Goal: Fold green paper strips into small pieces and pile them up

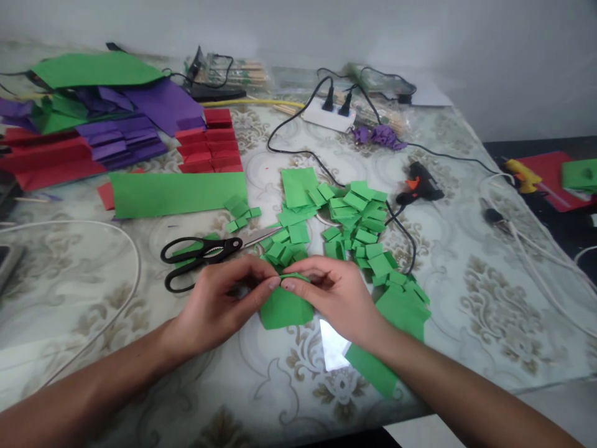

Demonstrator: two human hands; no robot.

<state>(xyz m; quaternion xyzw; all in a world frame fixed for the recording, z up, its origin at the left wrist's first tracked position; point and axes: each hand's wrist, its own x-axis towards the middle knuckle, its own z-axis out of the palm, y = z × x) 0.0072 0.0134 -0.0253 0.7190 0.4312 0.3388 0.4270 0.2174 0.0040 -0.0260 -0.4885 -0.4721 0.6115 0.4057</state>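
Observation:
Between both hands is a piece of green paper (286, 308) with a narrow fold along its top edge. My left hand (228, 298) pinches the fold's left end between thumb and fingertips. The right end is pinched the same way by my right hand (338, 295). Just beyond my fingers lies a pile of small folded green paper pieces (359, 218). Black-handled scissors (203, 255) rest left of the pile, blades partly apart and pointing right. Beneath my right forearm are larger green sheets (373, 370).
A long green strip (180, 193), pleated red paper (209, 146) and purple paper (124, 140) lie at the back left. A white power strip (329, 115) with black cords stands at the back. A black glue gun (422, 183) lies to the right; a white cable (135, 261) curves at left.

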